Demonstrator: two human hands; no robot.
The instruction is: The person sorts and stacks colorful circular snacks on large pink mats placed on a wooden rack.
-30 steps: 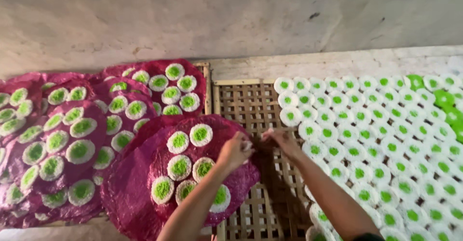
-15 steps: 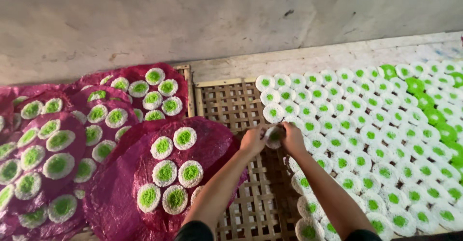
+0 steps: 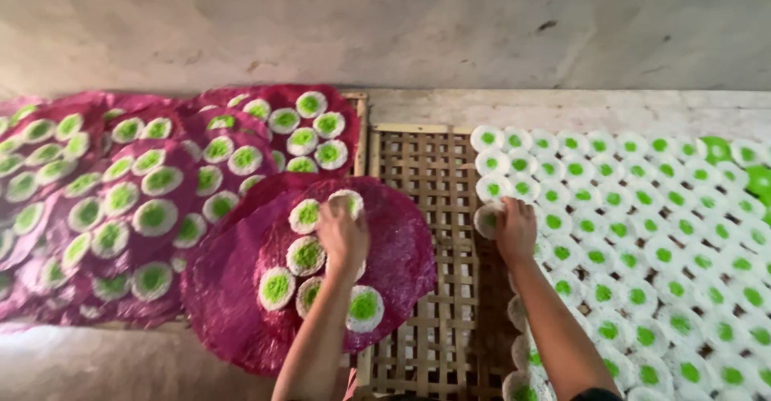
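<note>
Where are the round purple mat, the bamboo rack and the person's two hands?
Purple mat (image 3: 401,256): head view, bare right part.
Bamboo rack (image 3: 422,168): head view, bare lattice near the top.
Left hand (image 3: 343,236): head view, back of the hand.
Right hand (image 3: 516,228): head view, back of the hand.

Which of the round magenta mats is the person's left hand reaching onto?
The nearest mat, lying partly over the bamboo rack. The left hand rests on its white-and-green discs; the other mats, further left, lie untouched.
</note>
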